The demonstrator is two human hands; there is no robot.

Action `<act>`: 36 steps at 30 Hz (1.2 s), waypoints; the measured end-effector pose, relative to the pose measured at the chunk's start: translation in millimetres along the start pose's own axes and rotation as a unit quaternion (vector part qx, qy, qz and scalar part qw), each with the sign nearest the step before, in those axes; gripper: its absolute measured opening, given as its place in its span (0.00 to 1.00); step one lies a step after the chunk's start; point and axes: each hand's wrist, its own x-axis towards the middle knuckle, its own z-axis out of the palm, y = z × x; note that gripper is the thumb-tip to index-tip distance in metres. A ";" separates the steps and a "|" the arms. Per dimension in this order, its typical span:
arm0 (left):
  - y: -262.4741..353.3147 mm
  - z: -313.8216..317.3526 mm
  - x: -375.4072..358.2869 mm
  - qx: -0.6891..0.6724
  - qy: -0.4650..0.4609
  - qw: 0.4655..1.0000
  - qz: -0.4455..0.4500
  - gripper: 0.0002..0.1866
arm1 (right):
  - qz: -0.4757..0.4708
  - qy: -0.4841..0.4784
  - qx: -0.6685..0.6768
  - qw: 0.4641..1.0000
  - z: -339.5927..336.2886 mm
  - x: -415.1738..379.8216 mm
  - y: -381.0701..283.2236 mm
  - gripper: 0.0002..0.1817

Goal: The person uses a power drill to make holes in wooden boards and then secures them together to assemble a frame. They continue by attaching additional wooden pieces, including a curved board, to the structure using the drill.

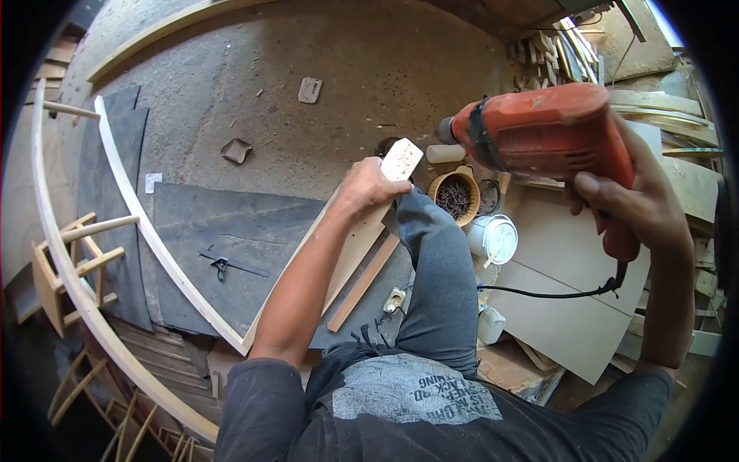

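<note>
My left hand (365, 186) is wrapped round a pale wooden piece (402, 159) near its end, with wood crumbs on the end face. The piece runs back under my left forearm, beside my bent knee. Raised on the right, my right hand (627, 199) grips a red power drill (535, 127) by its handle. Its black chuck points left toward the wood end, apart from it. Below the chuck stands a round basket (465, 179) of dark nails or screws. A white bucket (478, 235) is close to it.
A long curved wooden frame with rungs (48, 200) stretches along the left. A combination square (239, 266) lies on a dark board (185, 223). A reddish wood strip (362, 285) and a socket (395, 299) are near my leg. The drill's cable (546, 293) crosses large panels (570, 308). Scrap wood is stacked far right.
</note>
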 end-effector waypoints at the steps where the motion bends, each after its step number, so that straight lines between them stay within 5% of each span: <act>1: -1.9 0.8 0.5 -0.002 0.006 1.000 0.010 0.37 | 0.014 -0.021 -0.014 1.000 0.2 2.4 0.1 0.45; 36: 9.8 -8.2 -13.8 0.016 -0.009 1.000 0.003 0.34 | 0.013 -0.105 -0.066 0.992 16.9 37.2 -2.0 0.36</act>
